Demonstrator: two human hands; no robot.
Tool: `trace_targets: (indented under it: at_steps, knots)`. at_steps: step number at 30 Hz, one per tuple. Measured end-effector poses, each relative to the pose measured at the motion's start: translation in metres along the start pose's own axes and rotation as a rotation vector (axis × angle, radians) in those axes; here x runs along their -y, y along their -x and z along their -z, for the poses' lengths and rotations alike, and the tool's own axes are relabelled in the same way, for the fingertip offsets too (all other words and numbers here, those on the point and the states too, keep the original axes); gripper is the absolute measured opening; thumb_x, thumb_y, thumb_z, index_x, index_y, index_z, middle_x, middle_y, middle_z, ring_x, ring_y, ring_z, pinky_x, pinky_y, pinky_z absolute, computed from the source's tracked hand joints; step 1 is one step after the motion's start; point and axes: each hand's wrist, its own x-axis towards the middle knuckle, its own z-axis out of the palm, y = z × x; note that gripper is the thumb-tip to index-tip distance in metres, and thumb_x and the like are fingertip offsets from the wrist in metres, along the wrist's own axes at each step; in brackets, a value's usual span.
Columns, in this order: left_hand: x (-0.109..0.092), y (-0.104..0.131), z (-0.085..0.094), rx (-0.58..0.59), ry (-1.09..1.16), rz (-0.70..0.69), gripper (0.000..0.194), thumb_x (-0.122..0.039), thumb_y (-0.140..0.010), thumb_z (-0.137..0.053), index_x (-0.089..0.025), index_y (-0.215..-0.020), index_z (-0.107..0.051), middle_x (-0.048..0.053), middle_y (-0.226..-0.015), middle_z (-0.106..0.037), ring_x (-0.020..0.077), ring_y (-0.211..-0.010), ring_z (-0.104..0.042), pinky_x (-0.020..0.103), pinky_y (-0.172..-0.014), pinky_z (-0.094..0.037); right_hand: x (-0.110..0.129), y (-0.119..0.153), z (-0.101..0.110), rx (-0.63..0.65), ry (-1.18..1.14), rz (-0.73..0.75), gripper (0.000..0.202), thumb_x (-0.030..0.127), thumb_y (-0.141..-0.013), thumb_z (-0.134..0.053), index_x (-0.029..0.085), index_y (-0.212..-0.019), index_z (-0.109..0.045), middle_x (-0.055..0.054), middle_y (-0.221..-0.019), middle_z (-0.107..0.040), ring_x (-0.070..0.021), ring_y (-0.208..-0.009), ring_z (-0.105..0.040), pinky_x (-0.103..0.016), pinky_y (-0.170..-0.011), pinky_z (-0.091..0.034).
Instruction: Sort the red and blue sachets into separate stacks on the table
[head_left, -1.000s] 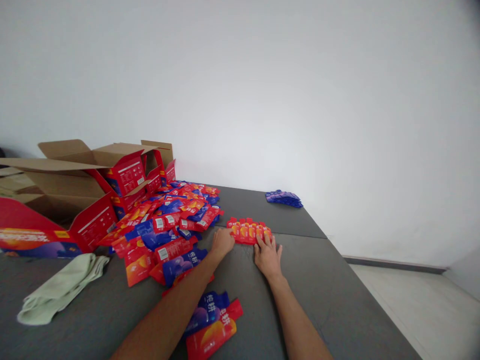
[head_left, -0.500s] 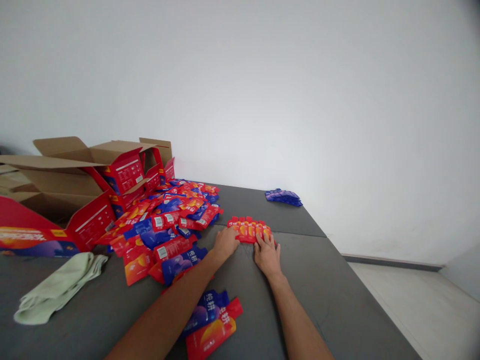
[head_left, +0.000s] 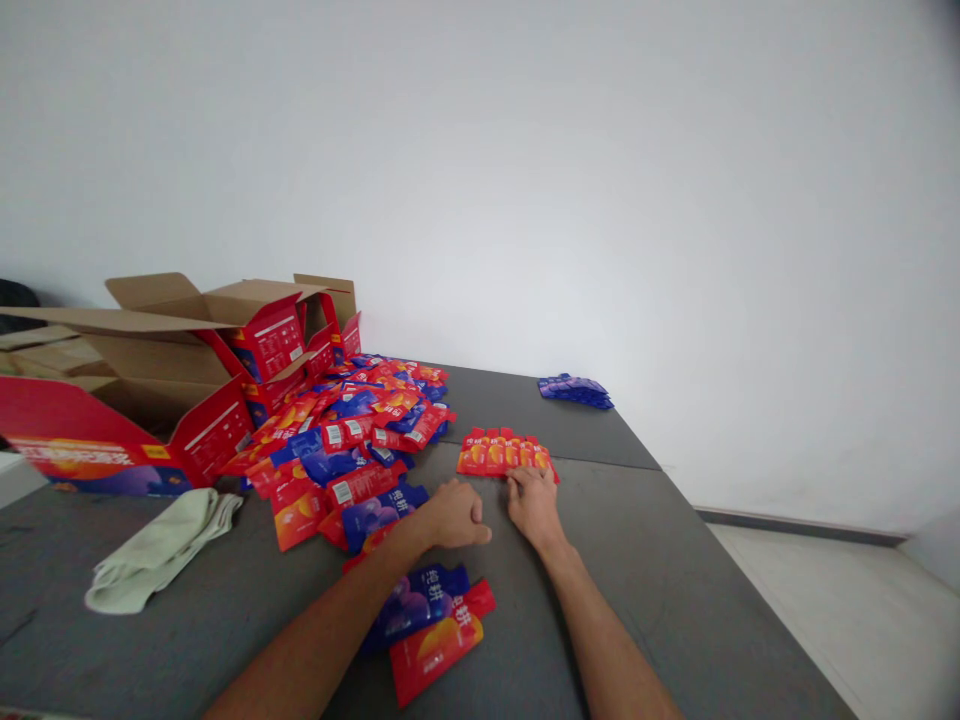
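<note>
A short row of overlapping red pouches point(head_left: 495, 452) with orange fruit prints lies flat on the grey table. My right hand point(head_left: 534, 505) rests at the near right edge of this row, its fingertips bent onto the pouches and the thumb a little apart. Left of it and nearer to me, my left hand point(head_left: 452, 515) hovers with its fingers curled in; no pouch shows in it. Under my left forearm lie a blue pouch point(head_left: 416, 600) and a red pouch point(head_left: 435, 655), partly covered by the arm.
A heap of mixed red and blue pouches point(head_left: 367, 400) spreads along the left. Open cardboard boxes point(head_left: 217, 425) stand behind it. A pale green cloth point(head_left: 161, 550) lies at the front left. Stacked blue pouches point(head_left: 574, 390) sit near the far right table edge.
My left hand has left the red row, pulled back toward me and curled its fingers. My right hand stays at the row, with its fingers more bent. The view has shifted slightly.
</note>
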Motion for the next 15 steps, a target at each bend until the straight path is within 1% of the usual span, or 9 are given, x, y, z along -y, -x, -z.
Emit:
trace_targets:
  at_steps: [1,2,4,6,9,12,14,15]
  knots:
    - [-0.001,0.005,-0.002,0.081,0.031,-0.052,0.019,-0.043,-0.064,-0.072,-0.024,-0.061,-0.072,0.003,-0.062,-0.069,0.0203,-0.066,-0.062,0.030,-0.074,-0.045,0.001,0.000,0.000,0.003,-0.007,0.010,0.030,0.020,-0.090,-0.044,0.020,-0.099,-0.074,-0.009,-0.105,-0.071,-0.0232,-0.099,-0.056,-0.038,-0.097,-0.034]
    - [-0.003,0.010,-0.003,0.122,0.041,-0.088,0.024,-0.048,-0.061,-0.074,-0.025,-0.059,-0.071,0.002,-0.059,-0.068,0.0196,-0.063,-0.061,0.030,-0.072,-0.045,0.002,0.001,0.001,0.007,-0.012,0.018,0.030,0.019,-0.090,-0.045,0.020,-0.099,-0.074,-0.009,-0.104,-0.071,-0.0229,-0.098,-0.057,-0.038,-0.097,-0.034]
    - [-0.006,0.015,-0.007,0.157,0.021,-0.135,0.030,-0.053,-0.051,-0.079,-0.025,-0.053,-0.068,0.002,-0.054,-0.066,0.0195,-0.060,-0.059,0.030,-0.071,-0.045,0.004,0.002,0.002,0.008,-0.016,0.024,0.031,0.017,-0.088,-0.045,0.020,-0.099,-0.074,-0.009,-0.104,-0.071,-0.0226,-0.097,-0.058,-0.037,-0.097,-0.034]
    - [-0.010,0.017,-0.011,0.180,0.003,-0.171,0.031,-0.050,-0.046,-0.082,-0.025,-0.049,-0.066,0.001,-0.052,-0.064,0.0185,-0.058,-0.057,0.030,-0.070,-0.044,0.005,0.004,0.002,0.005,-0.020,0.028,0.031,0.016,-0.088,-0.045,0.020,-0.099,-0.074,-0.008,-0.104,-0.072,-0.0223,-0.098,-0.059,-0.034,-0.096,-0.035]
    - [-0.014,0.018,-0.015,0.247,0.029,-0.209,0.024,-0.041,-0.048,-0.083,-0.024,-0.049,-0.065,-0.002,-0.050,-0.062,0.0145,-0.051,-0.052,0.028,-0.066,-0.043,0.006,0.006,0.002,-0.005,-0.032,0.047,0.030,0.015,-0.087,-0.045,0.020,-0.097,-0.073,-0.007,-0.102,-0.073,-0.0217,-0.098,-0.060,-0.032,-0.095,-0.036]
    - [-0.015,0.018,-0.018,0.292,0.103,-0.146,0.016,-0.032,-0.053,-0.079,-0.023,-0.051,-0.065,-0.002,-0.051,-0.062,0.0127,-0.046,-0.049,0.026,-0.055,-0.039,0.009,0.007,0.002,-0.009,-0.069,0.071,0.030,0.014,-0.086,-0.045,0.019,-0.095,-0.073,-0.007,-0.100,-0.073,-0.0215,-0.095,-0.061,-0.032,-0.096,-0.036]
    - [-0.012,0.016,-0.019,0.262,0.188,-0.070,0.013,-0.029,-0.057,-0.074,-0.021,-0.053,-0.065,-0.002,-0.051,-0.061,0.0125,-0.047,-0.050,0.025,-0.050,-0.035,0.012,0.008,0.002,-0.007,-0.110,0.073,0.030,0.015,-0.086,-0.045,0.019,-0.095,-0.073,-0.008,-0.099,-0.073,-0.0218,-0.096,-0.061,-0.033,-0.096,-0.036]
    - [-0.009,0.015,-0.018,0.220,0.241,-0.035,0.013,-0.028,-0.059,-0.072,-0.020,-0.054,-0.064,-0.002,-0.052,-0.061,0.0124,-0.048,-0.050,0.024,-0.049,-0.033,0.014,0.009,0.002,-0.005,-0.137,0.063,0.029,0.016,-0.086,-0.045,0.019,-0.095,-0.073,-0.008,-0.100,-0.073,-0.0220,-0.097,-0.061,-0.033,-0.096,-0.037]
